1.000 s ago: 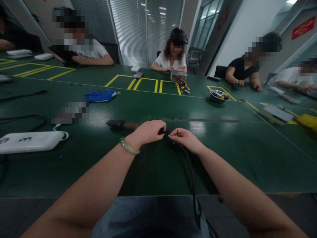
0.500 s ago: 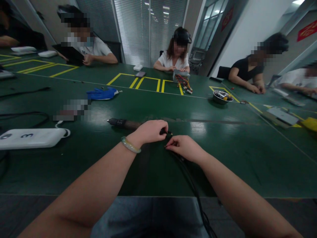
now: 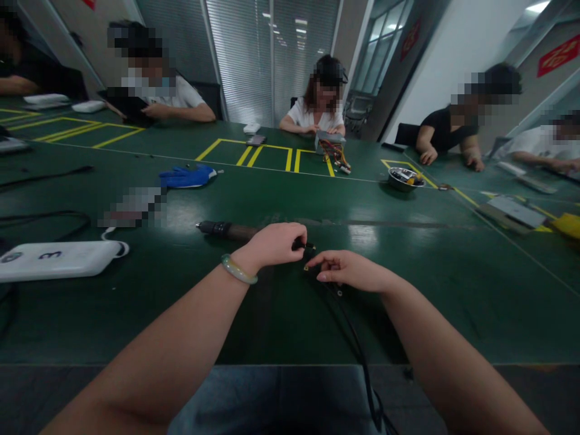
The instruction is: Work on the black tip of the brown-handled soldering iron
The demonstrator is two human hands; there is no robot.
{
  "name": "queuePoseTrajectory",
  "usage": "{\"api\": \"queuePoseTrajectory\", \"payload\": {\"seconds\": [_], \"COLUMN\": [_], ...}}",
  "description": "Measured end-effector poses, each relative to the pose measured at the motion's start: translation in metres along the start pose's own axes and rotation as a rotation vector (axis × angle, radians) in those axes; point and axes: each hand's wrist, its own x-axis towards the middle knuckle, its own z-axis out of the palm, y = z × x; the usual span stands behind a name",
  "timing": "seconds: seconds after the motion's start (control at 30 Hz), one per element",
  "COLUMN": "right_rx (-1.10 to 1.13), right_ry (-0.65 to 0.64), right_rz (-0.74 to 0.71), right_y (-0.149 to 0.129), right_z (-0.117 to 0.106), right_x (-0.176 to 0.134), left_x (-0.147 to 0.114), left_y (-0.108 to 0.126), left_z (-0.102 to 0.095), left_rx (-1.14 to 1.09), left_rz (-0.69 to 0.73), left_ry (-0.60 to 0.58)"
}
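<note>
My left hand, with a pale green bangle at the wrist, has its fingers closed round a small black part whose exact kind I cannot make out. Behind that hand lies a dark, pen-shaped electric screwdriver, its metal tip pointing left and its rear end hidden. My right hand is open, thumb and index finger apart. Just by its index fingertip is a tiny brass-coloured piece. Under the right hand a black cable runs down over the table's front edge; a small ring-like end shows beside it.
On the green table a white power bank marked 3 lies left, with a blue glove further back. A metal bowl of small parts stands right. Across the table, a person works at a grey box with coloured wires; others sit around.
My right thumb and index finger have parted from their pinch, and the hand has shifted slightly right. My left hand keeps its grip in nearly the same place.
</note>
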Motion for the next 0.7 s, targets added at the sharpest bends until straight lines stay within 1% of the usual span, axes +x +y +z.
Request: {"api": "queuePoseTrajectory", "payload": {"seconds": [0.1,0.17,0.23,0.27,0.33,0.43,0.5,0.57,0.6,0.7], "right_rx": [0.155,0.19,0.174,0.158,0.131,0.11,0.109,0.11,0.109,0.091], "right_ry": [-0.031,-0.022,0.019,0.065,0.216,0.461,0.57,0.616,0.62,0.588], "right_rz": [0.06,0.116,0.146,0.143,0.102,-0.023,-0.108,-0.155,-0.165,-0.179], "right_y": [0.004,0.007,0.009,0.008,0.007,0.004,0.005,0.008,0.01,0.015], "right_z": [-0.011,-0.015,-0.015,-0.013,-0.005,0.008,0.014,0.015,0.014,0.007], "right_x": [-0.004,-0.004,-0.004,-0.003,0.001,0.011,0.018,0.024,0.026,0.028], "left_x": [0.0,0.0,0.0,0.0,0.0,0.0,0.0,0.0,0.0,0.0], "left_y": [0.0,0.0,0.0,0.0,0.0,0.001,0.001,0.002,0.002,0.003], "left_z": [-0.001,-0.001,-0.001,-0.001,-0.001,-0.001,-0.001,-0.001,-0.002,-0.002], "left_rx": [0.005,0.003,0.001,0.001,0.004,0.001,-0.006,-0.011,-0.012,-0.016], "left_rz": [0.0,0.009,0.018,0.022,0.022,0.018,0.01,0.002,-0.001,-0.002], "left_ry": [0.003,0.004,0.011,0.015,0.022,0.023,0.024,0.026,0.027,0.021]}}
